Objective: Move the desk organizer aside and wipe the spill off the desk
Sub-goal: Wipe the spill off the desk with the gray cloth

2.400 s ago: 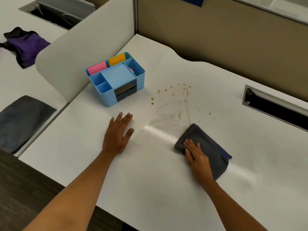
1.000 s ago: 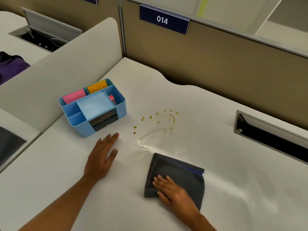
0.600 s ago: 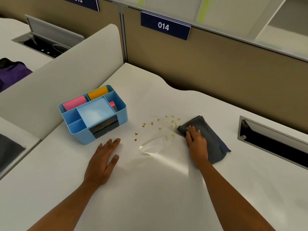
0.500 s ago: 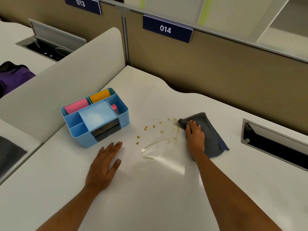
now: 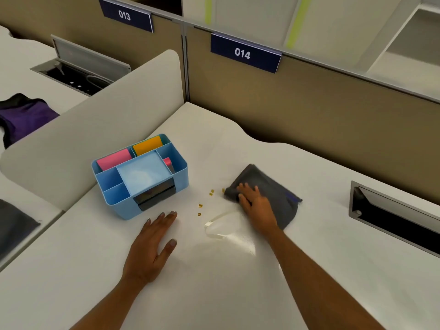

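A light blue desk organizer (image 5: 140,177) with pink and orange note pads stands at the left of the white desk (image 5: 214,294), against the low divider. Right of it lies the spill (image 5: 215,225): a few yellow-brown drops and a wet smear. My right hand (image 5: 256,204) presses flat on a dark grey cloth (image 5: 273,194) at the spill's far right edge. Flat on the desk with fingers apart rests my left hand (image 5: 152,246), just in front of the organizer and apart from it.
A curved white divider (image 5: 95,136) bounds the desk on the left and a tan partition (image 5: 309,115) labelled 014 at the back. An open cable tray (image 5: 392,217) is sunk into the desk at right. The neighbouring desk holds a purple garment (image 5: 23,115) and a grey cloth (image 5: 12,225).
My right hand has swept the cloth from the near side of the spill up to its far right edge; fewer drops and less smear show. The left hand and organizer stayed put.
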